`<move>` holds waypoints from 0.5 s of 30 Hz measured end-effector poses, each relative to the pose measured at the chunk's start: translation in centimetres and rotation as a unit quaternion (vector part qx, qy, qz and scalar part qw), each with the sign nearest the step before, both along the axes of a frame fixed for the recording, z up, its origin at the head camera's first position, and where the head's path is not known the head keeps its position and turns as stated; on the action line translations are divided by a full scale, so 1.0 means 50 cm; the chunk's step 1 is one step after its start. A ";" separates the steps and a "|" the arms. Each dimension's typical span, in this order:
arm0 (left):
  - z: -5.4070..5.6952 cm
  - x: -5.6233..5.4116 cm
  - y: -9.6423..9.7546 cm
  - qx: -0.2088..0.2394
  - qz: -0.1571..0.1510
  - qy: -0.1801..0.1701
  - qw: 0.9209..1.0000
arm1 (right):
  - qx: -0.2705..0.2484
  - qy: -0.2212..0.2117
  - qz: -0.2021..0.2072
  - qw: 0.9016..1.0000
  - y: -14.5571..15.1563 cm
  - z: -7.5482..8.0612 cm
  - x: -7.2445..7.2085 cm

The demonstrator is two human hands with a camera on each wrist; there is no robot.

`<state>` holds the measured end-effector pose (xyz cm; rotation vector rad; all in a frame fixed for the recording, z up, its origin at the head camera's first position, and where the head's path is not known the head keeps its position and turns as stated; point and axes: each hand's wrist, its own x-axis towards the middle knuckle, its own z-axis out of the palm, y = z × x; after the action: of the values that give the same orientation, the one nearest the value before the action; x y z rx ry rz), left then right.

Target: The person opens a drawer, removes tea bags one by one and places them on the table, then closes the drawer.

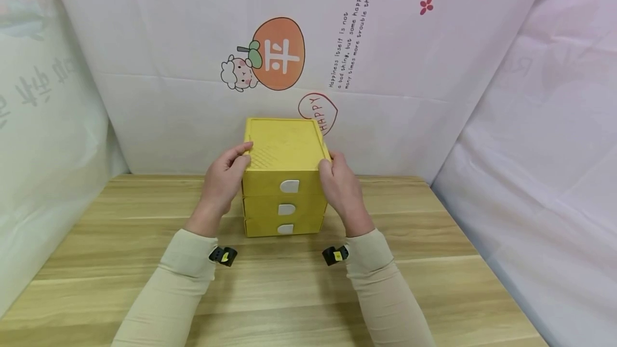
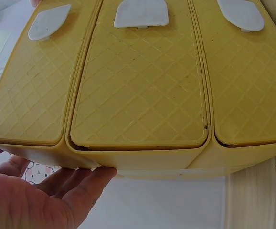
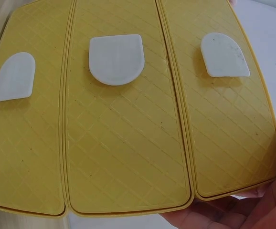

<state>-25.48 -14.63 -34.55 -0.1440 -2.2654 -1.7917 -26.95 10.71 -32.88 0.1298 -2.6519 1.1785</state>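
Grips (image 1: 223, 175) (image 1: 342, 186) astride drawers (image 1: 283, 197), right seemingly curled

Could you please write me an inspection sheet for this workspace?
Surface: wood-grain tabletop, partly hidden by box and arms.
Job's things: one yellow box with three stacked drawer fronts, each with a white handle; all look shut.
Clutter: nothing seen.
Hands: left hand touches the box's left side; right hand touches its right.
Cables: nothing seen.
Surroundings: printed white backdrop behind, pale sheeting at both sides.
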 end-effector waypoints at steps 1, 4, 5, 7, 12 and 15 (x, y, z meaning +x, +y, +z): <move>0.000 0.000 0.000 0.001 0.001 0.001 1.000 | -0.001 0.000 0.000 1.000 0.000 0.000 0.000; 0.000 0.002 -0.001 0.003 0.001 0.002 1.000 | -0.003 -0.001 -0.002 1.000 0.000 -0.001 0.000; 0.000 0.002 -0.001 0.003 0.001 0.003 1.000 | -0.004 -0.001 -0.002 1.000 0.000 -0.001 0.000; 0.001 0.003 -0.001 0.002 0.002 0.004 1.000 | -0.003 0.000 -0.002 1.000 0.000 -0.002 -0.001; 0.001 0.003 -0.001 0.000 0.005 0.003 1.000 | 0.001 0.002 -0.005 1.000 -0.002 -0.001 -0.001; 0.001 0.002 -0.001 0.001 0.006 0.002 1.000 | 0.001 0.003 -0.006 1.000 -0.002 -0.001 -0.001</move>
<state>-25.35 -14.66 -34.51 -0.1320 -2.2562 -1.7868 -27.01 10.59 -32.92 0.1168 -2.6451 1.1684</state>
